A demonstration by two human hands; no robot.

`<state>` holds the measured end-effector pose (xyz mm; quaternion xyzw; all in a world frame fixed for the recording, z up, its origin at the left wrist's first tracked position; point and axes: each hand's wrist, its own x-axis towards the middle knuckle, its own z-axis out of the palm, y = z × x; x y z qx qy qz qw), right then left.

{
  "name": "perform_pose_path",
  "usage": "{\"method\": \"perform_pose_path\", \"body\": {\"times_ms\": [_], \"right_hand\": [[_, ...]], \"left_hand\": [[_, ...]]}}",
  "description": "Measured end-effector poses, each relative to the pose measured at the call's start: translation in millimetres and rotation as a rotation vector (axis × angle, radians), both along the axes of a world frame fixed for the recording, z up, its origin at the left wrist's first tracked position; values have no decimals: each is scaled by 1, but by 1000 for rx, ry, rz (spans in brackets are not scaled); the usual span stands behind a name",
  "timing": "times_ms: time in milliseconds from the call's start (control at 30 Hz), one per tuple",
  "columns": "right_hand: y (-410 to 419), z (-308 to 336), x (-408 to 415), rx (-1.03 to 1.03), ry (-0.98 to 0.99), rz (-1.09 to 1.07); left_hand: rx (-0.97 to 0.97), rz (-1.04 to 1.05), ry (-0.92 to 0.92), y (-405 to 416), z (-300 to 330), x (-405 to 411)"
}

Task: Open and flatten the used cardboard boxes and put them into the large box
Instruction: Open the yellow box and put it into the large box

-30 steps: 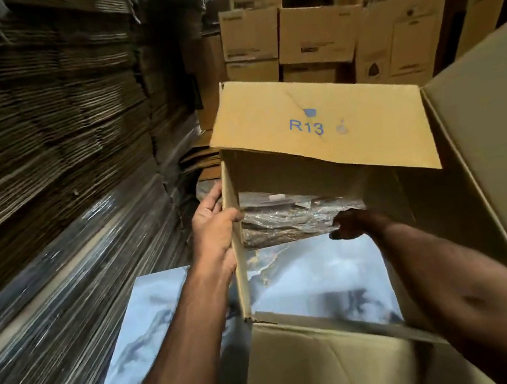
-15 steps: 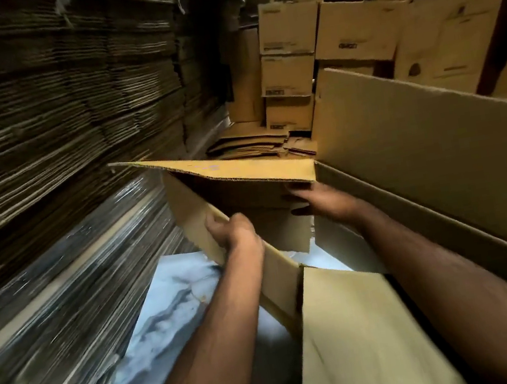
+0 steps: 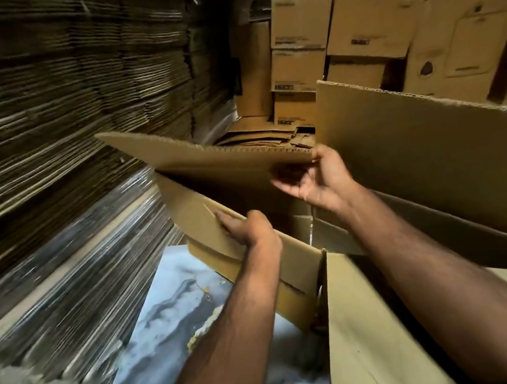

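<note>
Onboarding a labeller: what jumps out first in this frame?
The half-folded cardboard box at centre, its top panel held at the edge by the right hand while the left hand presses its side. Right of it stands the large box with its tall open wall; a towering stack of flat cardboard fills the left.

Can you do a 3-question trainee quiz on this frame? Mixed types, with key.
1. True or false: the left hand grips the small box by its near side wall.
2. The right hand holds: A) tape B) the top flap C) nothing.
3. Fill in: the large box stands to the ___ of the small box.

Key: 1 true; 2 B; 3 right.
</note>
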<state>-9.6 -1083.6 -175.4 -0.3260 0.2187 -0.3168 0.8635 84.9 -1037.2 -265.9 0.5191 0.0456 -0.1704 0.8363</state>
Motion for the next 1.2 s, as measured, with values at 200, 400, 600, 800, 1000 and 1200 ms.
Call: {"method": "perform_pose_path", "body": {"times_ms": [200, 400, 600, 800, 1000, 1200], "right_hand": [[8, 0, -12, -137, 90, -5], [-1, -14, -26, -215, 121, -70], [-12, -28, -46, -79, -40, -16], [-11, -39, -66, -1, -117, 73], [0, -37, -67, 45, -193, 63], [7, -31, -72, 92, -241, 5]], "left_hand": [[10, -405, 87, 10, -27, 7], [-67, -730, 360, 47, -102, -3], [100, -653, 246, 53, -127, 26], [225, -615, 223, 57, -185, 71], [209, -564, 191, 78, -158, 74], [204, -519, 256, 95, -171, 93]]}}
